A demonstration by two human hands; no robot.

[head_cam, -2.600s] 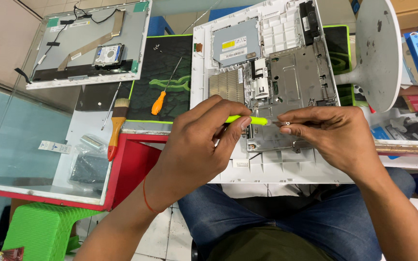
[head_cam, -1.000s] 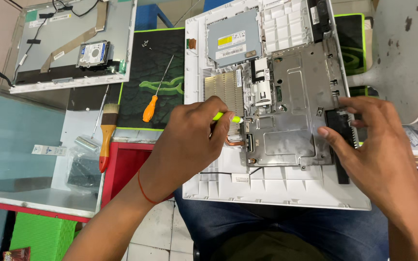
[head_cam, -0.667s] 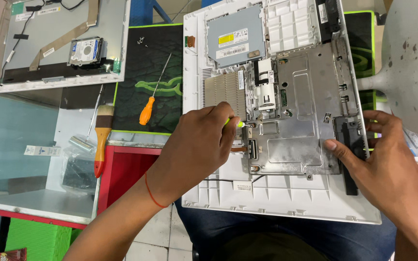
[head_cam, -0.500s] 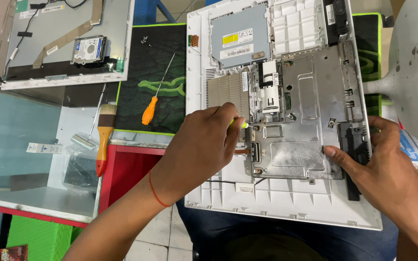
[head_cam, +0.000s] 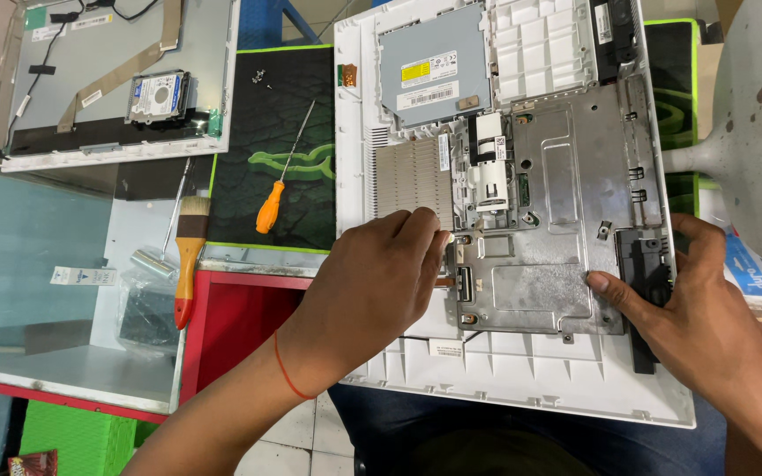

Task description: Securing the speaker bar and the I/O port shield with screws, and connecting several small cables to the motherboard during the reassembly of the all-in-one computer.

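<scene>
An opened white all-in-one computer case [head_cam: 522, 379] lies back-up across my lap and the table edge. It shows a grey metal shield plate [head_cam: 566, 176], a finned heatsink [head_cam: 407, 181] and an optical drive [head_cam: 429, 66]. My left hand [head_cam: 372, 291] is closed, fingertips pressed at the plate's left edge beside the heatsink; the thin yellow-green screwdriver it holds is hidden under the fingers. My right hand [head_cam: 690, 308] grips the case's right edge, thumb on the plate, fingers around a black block [head_cam: 641, 264].
An orange-handled screwdriver [head_cam: 272, 204] and loose screws [head_cam: 262, 78] lie on a black-and-green mat [head_cam: 257, 115]. Left of the mat are a paintbrush [head_cam: 189, 256], a glass-topped counter [head_cam: 37, 256] and a removed panel with a hard drive [head_cam: 159, 92]. A white stand base [head_cam: 751, 132] rises at right.
The case has slid toward me and turned slightly. My left hand has closed over the yellow-green screwdriver, hiding it. My right hand moved from the screwdriver tip to the case's right edge.
</scene>
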